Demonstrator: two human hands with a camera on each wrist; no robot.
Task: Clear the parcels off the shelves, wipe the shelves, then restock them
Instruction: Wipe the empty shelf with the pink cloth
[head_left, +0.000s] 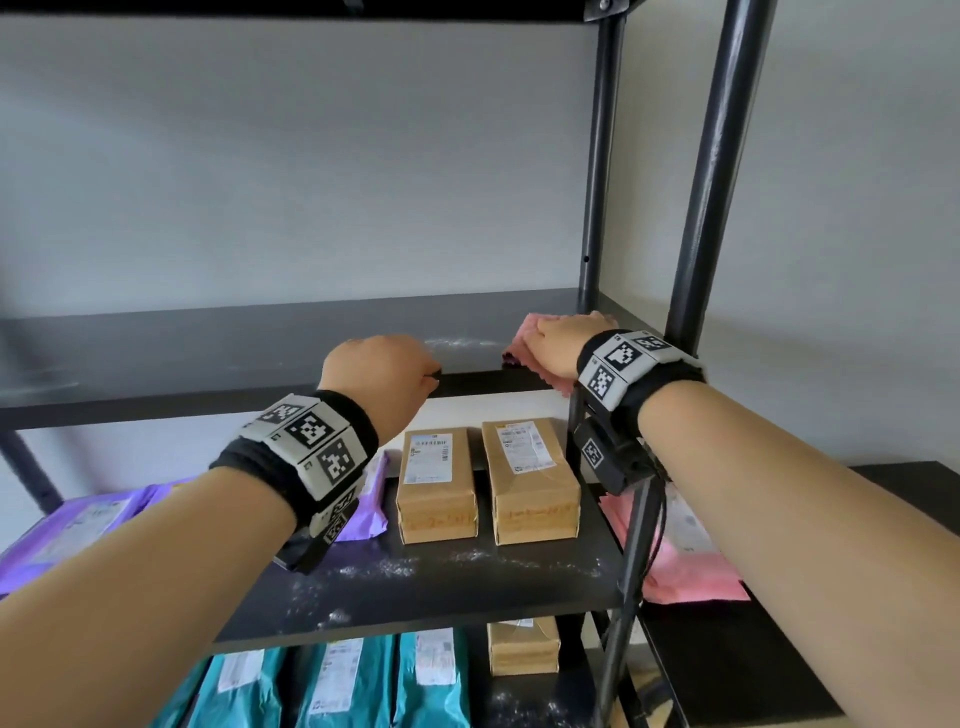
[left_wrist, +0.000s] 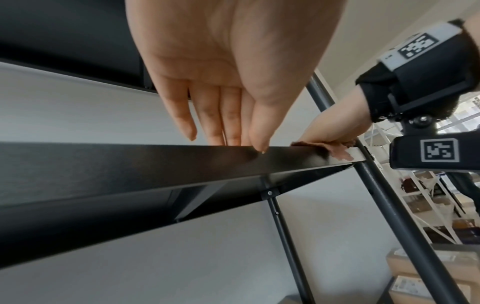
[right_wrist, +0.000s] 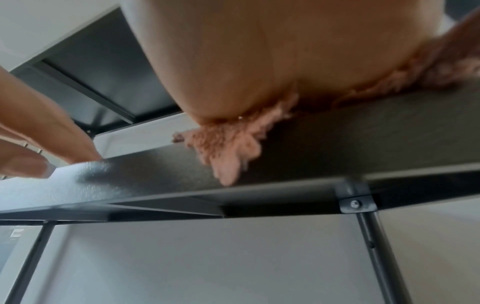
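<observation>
Upper shelf (head_left: 208, 353), mid-frame: bare of parcels, a streak of white dust (head_left: 462, 343) near its front edge. Right hand (head_left: 561, 343) lies flat on a pink cloth (head_left: 524, 343) at the shelf's right end, beside the front post (head_left: 711, 208). Left hand (head_left: 379, 374) sits at the front edge, centre frame; fingers hidden. Next shelf down (head_left: 467, 577): two brown boxes (head_left: 488, 483), purple mailers (head_left: 78, 525) lower left, scattered dust. Bottom: teal mailers (head_left: 337, 680). Pink mailers (head_left: 691, 566) lower right.

Plain grey wall (head_left: 291, 171), white shelving racks (left_wrist: 426, 197) across the room
</observation>
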